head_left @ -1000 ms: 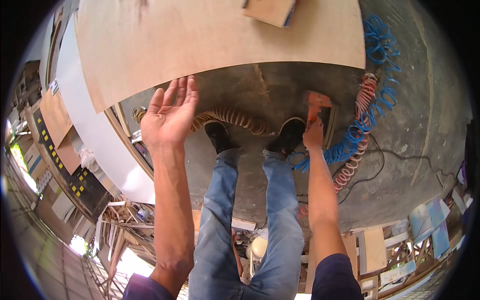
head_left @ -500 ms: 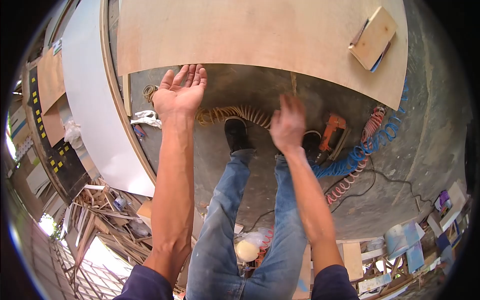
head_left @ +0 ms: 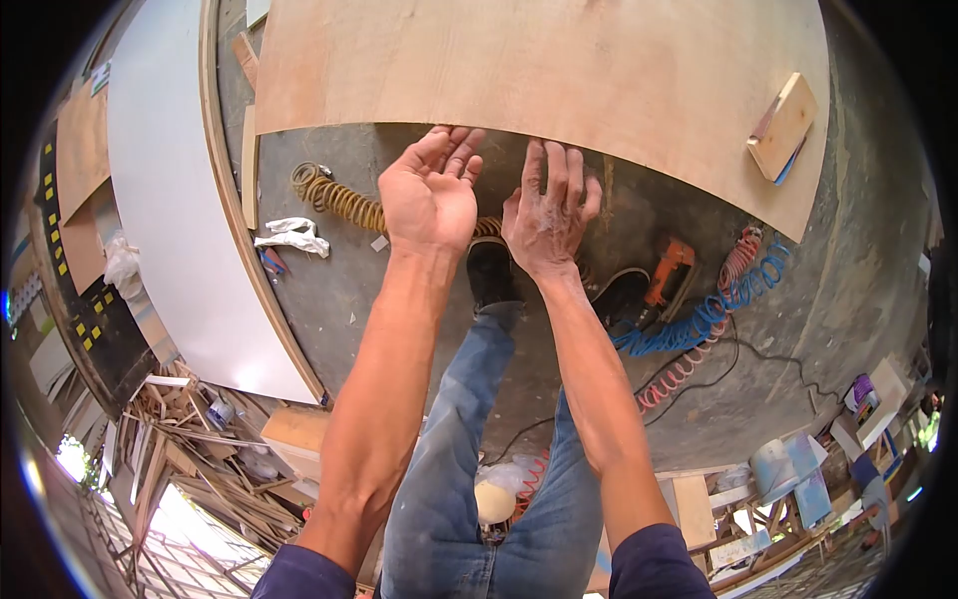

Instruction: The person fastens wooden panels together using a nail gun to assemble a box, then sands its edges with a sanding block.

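Observation:
A large plywood sheet (head_left: 539, 70) spans the top of the view. My left hand (head_left: 431, 200) is turned palm up below its near edge, with fingers loosely stretched and the tips at the edge; whether they reach underneath is hard to tell. Beside it, my right hand (head_left: 549, 215) has its dusty back upward. Its fingers are apart and point toward the same edge, the longest tips at or just short of it. Neither hand visibly holds anything. On the sheet's right part lies a small wooden block (head_left: 785, 125) with blue and reddish material at its sides.
Behind my right shoe (head_left: 621, 298) lie an orange power tool (head_left: 671, 272) and blue coiled hose (head_left: 674, 334). A yellowish coiled hose (head_left: 349, 207) runs near my left shoe. A white panel (head_left: 170, 190) stands left, with scrap wood (head_left: 220, 449) below. White cloth (head_left: 292, 237) lies on the floor.
My right hand has moved up and left to the sheet's edge, beside my left hand. My left hand appears farther right along the edge. The view has shifted, and the block appears lower and farther right.

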A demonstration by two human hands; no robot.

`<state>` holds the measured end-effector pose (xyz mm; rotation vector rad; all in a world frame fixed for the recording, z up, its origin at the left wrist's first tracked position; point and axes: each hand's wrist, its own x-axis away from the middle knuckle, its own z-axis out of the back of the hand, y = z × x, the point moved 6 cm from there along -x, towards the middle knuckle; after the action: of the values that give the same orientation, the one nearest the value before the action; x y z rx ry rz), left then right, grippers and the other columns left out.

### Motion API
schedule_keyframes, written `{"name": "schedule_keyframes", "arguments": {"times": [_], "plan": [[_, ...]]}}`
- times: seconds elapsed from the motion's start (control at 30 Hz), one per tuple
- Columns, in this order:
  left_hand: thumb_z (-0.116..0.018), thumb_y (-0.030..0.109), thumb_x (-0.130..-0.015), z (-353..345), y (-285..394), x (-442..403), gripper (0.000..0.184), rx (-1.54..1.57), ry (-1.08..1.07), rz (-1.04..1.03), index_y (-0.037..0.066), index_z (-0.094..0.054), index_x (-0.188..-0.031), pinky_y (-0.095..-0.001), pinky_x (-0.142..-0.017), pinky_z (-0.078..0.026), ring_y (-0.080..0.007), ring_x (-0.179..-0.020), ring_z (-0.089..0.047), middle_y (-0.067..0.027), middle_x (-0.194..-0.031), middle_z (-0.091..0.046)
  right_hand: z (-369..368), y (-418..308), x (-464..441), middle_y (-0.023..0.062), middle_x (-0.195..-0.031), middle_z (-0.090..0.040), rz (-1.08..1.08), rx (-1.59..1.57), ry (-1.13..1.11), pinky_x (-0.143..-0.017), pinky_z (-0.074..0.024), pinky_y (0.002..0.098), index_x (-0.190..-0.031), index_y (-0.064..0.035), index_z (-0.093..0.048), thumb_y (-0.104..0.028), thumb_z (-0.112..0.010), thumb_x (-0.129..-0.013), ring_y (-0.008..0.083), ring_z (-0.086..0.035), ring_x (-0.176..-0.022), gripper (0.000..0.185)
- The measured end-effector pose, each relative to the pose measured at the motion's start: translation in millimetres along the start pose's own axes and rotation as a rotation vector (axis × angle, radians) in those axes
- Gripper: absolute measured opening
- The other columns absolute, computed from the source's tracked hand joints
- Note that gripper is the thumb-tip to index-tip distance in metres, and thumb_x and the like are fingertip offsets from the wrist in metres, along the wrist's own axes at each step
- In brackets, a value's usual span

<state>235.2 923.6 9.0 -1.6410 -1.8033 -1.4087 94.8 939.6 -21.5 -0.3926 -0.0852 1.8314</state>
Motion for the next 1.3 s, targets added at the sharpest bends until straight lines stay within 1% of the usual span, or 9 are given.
{"name": "schedule_keyframes", "arguments": {"times": [0.17,0.27,0.37,0.43,0.57,0.77,0.97,1.13,1.3], "plan": [[-0.06,0.006,-0.092,2.7,2.6,4.0,0.038,-0.133,-0.196,-0.098,-0.004,-0.06,-0.129,-0.037,-0.097,-0.038,-0.0226,-0.115,-0.058,-0.0104,-0.125,-0.063,-0.9,1.2,-3.7,0.0111,-0.154,-0.038,-0.017,0.006,-0.019,-0.106,-0.0287,0.0545,-0.151,-0.0068,-0.048,-0.022,-0.074,-0.077,0.029,-0.038,-0.144,0.08],[-0.057,0.003,-0.094,16.2,4.7,-1.2,0.046,-0.374,-0.216,-0.193,-0.007,-0.055,-0.138,-0.0391,-0.104,-0.038,-0.0256,-0.132,-0.051,-0.0114,-0.135,-0.06,-4.5,-0.9,-2.5,0.014,-0.153,-0.036,-0.012,0.042,-0.039,-0.103,-0.0292,0.0542,-0.149,-0.0049,-0.049,-0.022,-0.074,-0.078,0.0298,-0.038,-0.145,0.077],[-0.063,0.007,-0.091,25.6,16.5,-2.4,0.057,-0.749,-0.277,-0.427,-0.005,-0.051,-0.145,-0.0381,-0.106,-0.037,-0.0273,-0.136,-0.047,-0.0136,-0.142,-0.055,-4.5,-2.2,-2.2,0.0139,-0.146,-0.04,-0.007,0.075,-0.033,-0.101,-0.0291,0.0531,-0.144,-0.0036,-0.053,-0.023,-0.074,-0.077,0.0313,-0.039,-0.141,0.073],[-0.07,0.013,-0.088,27.8,31.4,7.2,0.066,-1.615,-0.226,-1.04,-0.001,-0.048,-0.149,-0.0411,-0.109,-0.034,-0.0317,-0.14,-0.044,-0.0177,-0.15,-0.047,-6.0,-9.0,-8.7,0.0132,-0.14,-0.042,-0.038,0.063,-0.001,-0.101,-0.0286,0.0518,-0.141,-0.0024,-0.055,-0.023,-0.074,-0.077,0.0312,-0.04,-0.138,0.07],[-0.071,0.02,-0.089,46.2,32.0,-2.2,0.069,-1.997,-0.276,-1.235,0.003,-0.047,-0.151,-0.0461,-0.111,-0.027,-0.0358,-0.147,-0.035,-0.0213,-0.157,-0.039,5.6,-18.1,-20.8,0.011,-0.128,-0.045,-0.114,0.005,0.035,-0.1,-0.0277,0.047,-0.133,0.0002,-0.059,-0.022,-0.074,-0.074,0.0303,-0.041,-0.13,0.066],[-0.067,0.02,-0.093,37.0,40.5,-3.2,0.06,-1.888,-0.336,-1.357,-0.001,-0.05,-0.146,-0.0491,-0.109,-0.026,-0.0352,-0.141,-0.044,-0.0196,-0.149,-0.05,7.3,-11.1,-18.7,0.0089,-0.13,-0.048,-0.012,0.101,-0.043,-0.099,-0.0285,0.0452,-0.133,0.0005,-0.059,-0.019,-0.073,-0.07,0.0282,-0.043,-0.13,0.068],[-0.066,0.018,-0.093,27.0,25.4,-2.6,0.044,-1.747,-0.18,-1.411,-0.001,-0.061,-0.133,-0.0506,-0.106,-0.027,-0.0322,-0.134,-0.048,-0.0128,-0.134,-0.058,5.5,-6.3,-18.8,0.0078,-0.126,-0.053,0.034,0.078,-0.008,-0.098,-0.0321,0.0453,-0.138,0.0011,-0.059,-0.007,-0.069,-0.069,0.0289,-0.046,-0.124,0.07],[-0.08,0.038,-0.086,15.7,26.3,-9.0,0.036,-1.64,-0.02,-1.573,0.002,-0.077,-0.092,-0.0427,-0.094,-0.038,-0.0273,-0.11,-0.058,-0.0074,-0.108,-0.064,9.3,-5.2,-21.4,0.007,-0.122,-0.055,0.059,0.054,-0.015,-0.097,-0.0339,0.0448,-0.134,0.0006,-0.062,-0.005,-0.069,-0.069,0.0284,-0.049,-0.121,0.065],[-0.086,0.04,-0.079,4.7,28.9,-4.8,0.037,-1.599,0.154,-1.478,0.004,-0.08,-0.085,-0.0396,-0.084,-0.043,-0.025,-0.097,-0.063,-0.0065,-0.093,-0.069,14.9,-5.2,-23.8,0.0059,-0.122,-0.057,0.069,0.091,-0.029,-0.093,-0.0359,0.0412,-0.125,-0.0005,-0.068,-0.008,-0.067,-0.075,0.0262,-0.051,-0.12,0.051]]}}
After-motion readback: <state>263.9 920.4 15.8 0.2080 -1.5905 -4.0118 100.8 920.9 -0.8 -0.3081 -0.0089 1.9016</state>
